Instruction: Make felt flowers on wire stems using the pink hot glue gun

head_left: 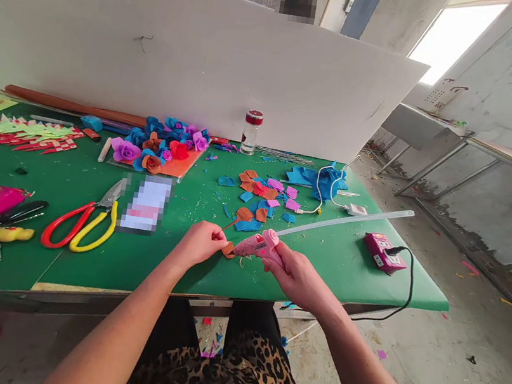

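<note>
Brown paper piece [228, 250] is at the near side of the green counter [138, 271], in front of the person; can't tell if it rests on the top or sits just above. Left hand [200, 244] has thumb & fingertips pinched together on its edge; right hand [295, 271] is wrapped round the handle of the pink glue gun [258, 243], nozzle at the piece, touching or just beside, can't tell. Handling, my guess: paper's v. light, soft, prob. a bit stretchy, tears/creases easily, so pinch at an edge & keep fingertips off the nozzle, prob. hot. Gun's prob. light-ish but stiff, w/ smooth plastic; best hold = handle, not the front end. Long glue stick [347, 223] out the back may bend or catch, so mind it. Looks: piece is small, rust-brown, matte, approx. petal-size, partly hidden by fingers. Gun's pale pink w/ a small red spot on its side; stick's whitish, translucent, slanting up to the right past loose paper petals [245, 215].
</note>
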Motion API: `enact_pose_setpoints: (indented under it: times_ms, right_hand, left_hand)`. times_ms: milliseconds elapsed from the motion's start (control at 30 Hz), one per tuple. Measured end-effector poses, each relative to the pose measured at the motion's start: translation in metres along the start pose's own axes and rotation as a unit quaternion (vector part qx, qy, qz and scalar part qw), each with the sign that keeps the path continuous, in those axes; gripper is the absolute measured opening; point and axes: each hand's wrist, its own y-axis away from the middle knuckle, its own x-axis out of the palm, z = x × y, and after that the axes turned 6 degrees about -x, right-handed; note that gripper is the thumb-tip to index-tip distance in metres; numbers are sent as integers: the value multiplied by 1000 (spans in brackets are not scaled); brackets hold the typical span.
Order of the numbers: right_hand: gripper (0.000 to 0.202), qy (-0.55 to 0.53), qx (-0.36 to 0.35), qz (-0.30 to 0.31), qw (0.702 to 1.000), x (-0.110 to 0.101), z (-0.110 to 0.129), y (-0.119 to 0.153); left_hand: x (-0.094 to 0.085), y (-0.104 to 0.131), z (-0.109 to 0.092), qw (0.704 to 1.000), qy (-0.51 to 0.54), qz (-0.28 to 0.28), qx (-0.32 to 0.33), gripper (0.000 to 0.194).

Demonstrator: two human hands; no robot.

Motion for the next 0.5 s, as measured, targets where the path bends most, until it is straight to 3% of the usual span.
enact_pose_setpoints:
  times_ms: [500]
  right_hand:
    - [28,9,9,10,1000,3,1,-2]
  left_hand:
    - [-2,0,-3,1000,-2,0,-3,17]
